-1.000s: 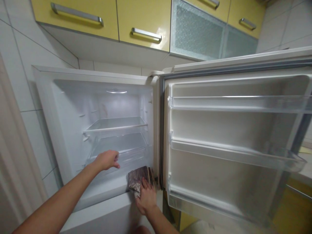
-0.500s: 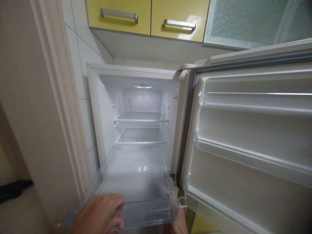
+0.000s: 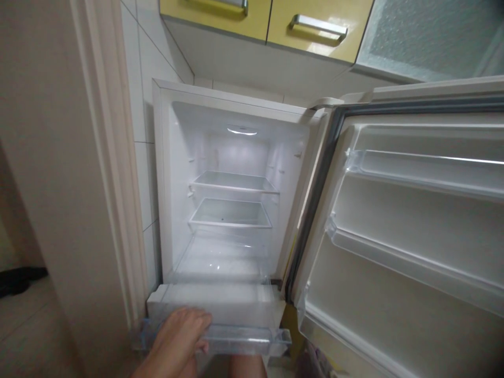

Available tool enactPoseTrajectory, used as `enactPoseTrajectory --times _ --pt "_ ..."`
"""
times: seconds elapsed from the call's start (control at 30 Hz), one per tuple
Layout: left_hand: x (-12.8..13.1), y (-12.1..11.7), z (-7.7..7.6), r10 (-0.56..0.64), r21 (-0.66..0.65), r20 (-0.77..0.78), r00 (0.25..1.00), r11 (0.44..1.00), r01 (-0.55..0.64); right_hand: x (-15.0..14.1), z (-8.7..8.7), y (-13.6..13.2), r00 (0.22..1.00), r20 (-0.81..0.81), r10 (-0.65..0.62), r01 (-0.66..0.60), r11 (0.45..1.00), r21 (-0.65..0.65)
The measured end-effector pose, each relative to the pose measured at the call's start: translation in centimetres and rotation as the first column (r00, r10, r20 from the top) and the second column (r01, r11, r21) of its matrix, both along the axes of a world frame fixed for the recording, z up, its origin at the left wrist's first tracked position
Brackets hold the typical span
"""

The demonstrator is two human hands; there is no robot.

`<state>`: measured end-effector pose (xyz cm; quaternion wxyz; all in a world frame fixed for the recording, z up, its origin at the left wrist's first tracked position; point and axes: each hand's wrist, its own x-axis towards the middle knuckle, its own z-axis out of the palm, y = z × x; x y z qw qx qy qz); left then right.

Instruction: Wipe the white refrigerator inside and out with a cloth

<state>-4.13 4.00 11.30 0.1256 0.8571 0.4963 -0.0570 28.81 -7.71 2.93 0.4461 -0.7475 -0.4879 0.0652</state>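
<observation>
My left hand [image 3: 183, 331] has its fingers curled over the front edge of a clear plastic fridge drawer [image 3: 244, 338], left of its middle. The drawer is pulled partly out at the bottom of the fridge compartment [image 3: 167, 184] and shows nothing inside. Bare skin [image 3: 248, 366] appears below the drawer front; whether it is a leg or an arm I cannot make out. My right hand is not recognisable in view. Above the drawer are two glass shelves, an upper one [image 3: 236, 182] and a lower one [image 3: 232, 212].
The fridge door [image 3: 413, 210] stands wide open on the right, with clear door racks [image 3: 433, 173]. A pale door frame [image 3: 106, 184] rises close on the left. Yellow cupboards [image 3: 315, 39] hang overhead. A blurred greyish-purple thing [image 3: 311, 362] lies low at the right.
The drawer has slid inward and its front now sits lower against the fridge. My right hand has left the drawer's right side. The view has shifted and tilted.
</observation>
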Motion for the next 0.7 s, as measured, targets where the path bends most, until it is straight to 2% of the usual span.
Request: enactPoseTrajectory --times 0.07,0.2,0.27,0.33,0.4,0.47,0.5,0.53,0.57,0.63,0.7 --pt "0.3 0.6 -0.5 0.001 -0.004 0.02 1.0 1.0 -0.001 0.5 0.7 0.9 0.998 0.059 0.021 -0.019 0.999 -0.027" --pt "0.7 1.5 -2.8 -0.021 0.044 0.055 0.998 0.999 0.019 1.3 2.3 1.9 0.984 0.162 0.069 -0.059 0.996 -0.06" --pt "0.9 1.5 -3.8 -0.04 0.076 0.054 0.998 0.996 0.036 0.7 3.9 3.0 0.974 0.203 0.101 -0.091 0.994 -0.055" --pt "1.2 1.0 -4.3 -0.048 0.094 0.047 0.998 0.995 0.044 -0.8 6.1 5.3 0.943 0.265 0.2 -0.189 0.98 -0.066" --pt "1.5 0.4 -4.4 -0.047 0.106 0.042 0.998 0.993 0.043 -3.2 8.5 9.1 0.832 0.359 0.423 -0.37 0.905 -0.209" --pt "1.8 -0.3 -4.4 -0.056 0.111 0.027 0.998 0.992 0.053 -5.8 10.0 13.4 0.637 0.377 0.672 -0.498 0.732 -0.465" --pt "1.9 -0.6 -4.4 -0.067 0.107 0.017 0.998 0.992 0.064 -7.0 10.2 15.3 0.569 0.356 0.741 -0.516 0.659 -0.548" --pt "1.9 -0.8 -4.5 -0.078 0.102 0.006 0.997 0.992 0.077 -8.1 10.0 16.9 0.528 0.337 0.78 -0.518 0.61 -0.599" --pt "1.9 -1.0 -4.7 -0.088 0.095 -0.004 0.996 0.992 0.088 -8.9 9.6 18.2 0.51 0.337 0.791 -0.516 0.595 -0.616" --pt "1.8 -1.0 -5.3 -0.099 0.081 -0.007 0.995 0.992 0.099 -10.0 8.2 20.0 0.503 0.379 0.776 -0.506 0.621 -0.599" --pt "1.7 -0.7 -6.2 -0.1 0.075 0.004 0.995 0.992 0.099 -10.2 7.0 21.2 0.52 0.433 0.736 -0.487 0.673 -0.557"
